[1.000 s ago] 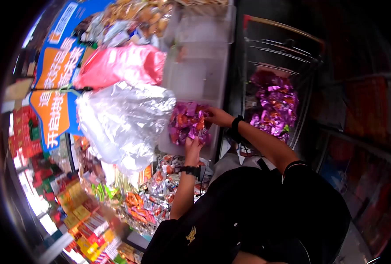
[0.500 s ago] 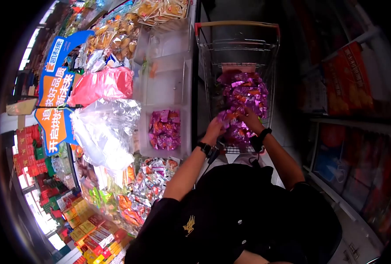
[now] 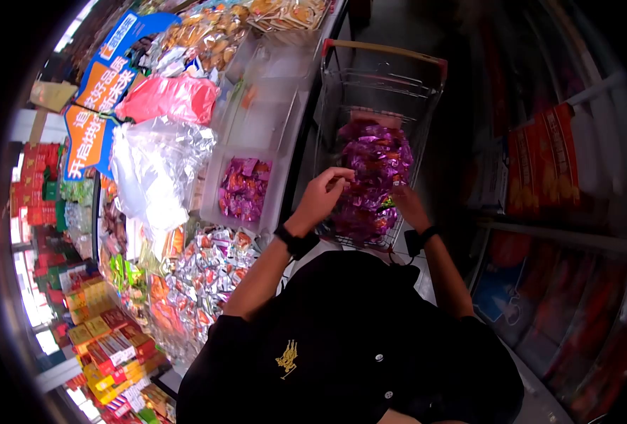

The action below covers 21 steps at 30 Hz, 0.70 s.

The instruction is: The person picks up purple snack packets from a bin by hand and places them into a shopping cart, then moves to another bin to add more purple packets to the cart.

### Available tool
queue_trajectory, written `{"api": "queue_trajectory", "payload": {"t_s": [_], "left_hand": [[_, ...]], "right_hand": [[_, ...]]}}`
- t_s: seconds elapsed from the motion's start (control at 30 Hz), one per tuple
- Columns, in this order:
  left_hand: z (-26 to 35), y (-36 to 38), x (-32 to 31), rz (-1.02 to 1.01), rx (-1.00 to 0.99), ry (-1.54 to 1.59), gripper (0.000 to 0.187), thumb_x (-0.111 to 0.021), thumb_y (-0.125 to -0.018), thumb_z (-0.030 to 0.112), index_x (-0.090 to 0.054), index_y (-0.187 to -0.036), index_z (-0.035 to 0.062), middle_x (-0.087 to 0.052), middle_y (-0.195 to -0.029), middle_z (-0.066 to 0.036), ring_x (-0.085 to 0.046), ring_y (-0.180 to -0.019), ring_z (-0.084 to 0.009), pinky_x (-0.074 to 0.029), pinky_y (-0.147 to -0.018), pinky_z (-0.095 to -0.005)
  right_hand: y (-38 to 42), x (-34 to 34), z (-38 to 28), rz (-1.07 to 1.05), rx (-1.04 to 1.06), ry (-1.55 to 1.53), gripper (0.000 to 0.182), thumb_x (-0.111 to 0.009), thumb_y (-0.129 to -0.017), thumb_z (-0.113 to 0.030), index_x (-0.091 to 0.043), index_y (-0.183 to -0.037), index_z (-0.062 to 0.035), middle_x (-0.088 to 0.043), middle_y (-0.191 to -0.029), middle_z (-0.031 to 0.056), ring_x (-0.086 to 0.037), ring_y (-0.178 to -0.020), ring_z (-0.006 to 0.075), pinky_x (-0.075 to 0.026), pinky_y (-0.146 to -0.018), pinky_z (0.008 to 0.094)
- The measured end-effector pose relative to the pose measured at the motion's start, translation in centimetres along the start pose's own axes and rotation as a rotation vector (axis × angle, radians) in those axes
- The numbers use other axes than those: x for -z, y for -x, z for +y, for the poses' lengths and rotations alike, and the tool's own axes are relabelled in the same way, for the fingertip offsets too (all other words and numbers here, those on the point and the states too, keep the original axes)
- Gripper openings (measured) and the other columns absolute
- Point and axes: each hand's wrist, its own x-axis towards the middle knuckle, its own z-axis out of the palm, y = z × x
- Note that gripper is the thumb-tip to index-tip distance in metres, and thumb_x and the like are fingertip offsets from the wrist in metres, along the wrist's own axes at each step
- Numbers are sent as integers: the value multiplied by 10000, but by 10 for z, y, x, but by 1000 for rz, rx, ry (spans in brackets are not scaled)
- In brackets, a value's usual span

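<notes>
Purple foil snack packets [image 3: 378,159] lie heaped in a wire shopping cart [image 3: 437,92] in front of me. My left hand [image 3: 322,198] is over the cart's left side, fingers curled with the thumb close to them, fingertips right at the heap's left edge. What it pinches there, if anything, I cannot tell. My right hand [image 3: 411,206] reaches down at the heap's right side, beside a small green spot among the packets; its fingertips are partly hidden and dim. Left of the cart, a clear plastic bin [image 3: 274,166] holds more purple packets [image 3: 245,189].
Beside the bin lie a clear plastic bag [image 3: 159,166] and a pink plastic bag [image 3: 168,99]. Silver-wrapped snacks [image 3: 211,272] fill the display nearer me, below a blue and orange sign [image 3: 98,116]. Shelving with a red carton [image 3: 543,159] stands on the right.
My hands have moved apart: the left has drawn away leftward from the packet it was at, the right stays at the heap's right side. The whole view has turned slightly.
</notes>
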Motion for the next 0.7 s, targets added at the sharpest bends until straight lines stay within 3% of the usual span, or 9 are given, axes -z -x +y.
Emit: {"api": "queue_trajectory", "payload": {"t_s": [0.13,0.23,0.27,0.37,0.43,0.53,0.57,0.63,0.7], "left_hand": [[96,39,25,155,-442,-442,241,-507,-835,-25,-601,-1049,34,-638,-961,-85,-611,-873,-228,-467,-773,-317],[170,76,41,263,-706,-670,341,-535,-723,-61,-629,-1027,63,-645,-905,-65,-609,-819,-239,-462,-729,-355],[191,94,51,174,-730,-690,216,-551,-829,112,-574,-978,-44,-648,-929,-160,-619,-840,-275,-473,-804,-416],[228,130,54,145,-931,-644,204,-500,-886,186,-490,-1066,90,-556,-959,-90,-578,-772,-268,-473,-745,-469],[236,140,47,276,-1054,-651,210,-466,-924,236,-434,-1124,180,-494,-979,-43,-550,-727,-264,-473,-706,-504],[240,125,63,-267,-835,-204,314,-342,-918,197,-554,-1027,-7,-516,-826,-142,-514,-511,-124,-371,-354,-216],[275,127,68,-405,-616,-233,317,-343,-919,183,-527,-1089,-13,-508,-841,-141,-529,-544,-131,-382,-346,-217],[281,123,69,-446,-737,-384,334,-358,-919,146,-451,-1193,-20,-495,-902,-147,-554,-607,-153,-429,-353,-229],[249,110,69,-286,-1265,-538,374,-387,-912,103,-365,-1265,-19,-481,-993,-157,-570,-656,-179,-493,-384,-254]], "right_hand": [[14,27,-83,100,-23,295,173,-563,-878,-159,-609,-983,-30,-634,-909,159,-627,-824,309,-499,-692,343],[17,64,-181,287,422,451,154,-604,-796,-9,-634,-945,-35,-644,-917,133,-630,-844,298,-508,-700,337],[18,76,-206,315,465,433,154,-610,-790,19,-636,-933,-32,-645,-919,130,-636,-835,272,-507,-697,320],[44,107,-300,326,631,443,176,-564,-802,77,-626,-957,22,-657,-929,122,-626,-840,217,-481,-736,286],[63,122,-337,362,940,358,189,-502,-810,61,-596,-974,76,-639,-870,216,-622,-796,311,-500,-700,362],[84,142,-375,231,1182,309,191,-508,-810,44,-591,-981,62,-631,-888,209,-610,-817,310,-492,-712,370],[89,146,-384,177,1227,299,192,-510,-810,39,-589,-983,58,-629,-893,206,-606,-824,310,-489,-716,372],[97,154,-397,93,1276,287,193,-514,-809,28,-586,-987,49,-624,-905,202,-598,-838,309,-484,-724,377],[101,161,-404,40,1295,285,195,-518,-809,16,-583,-991,41,-619,-916,197,-590,-852,309,-478,-732,382]]}}
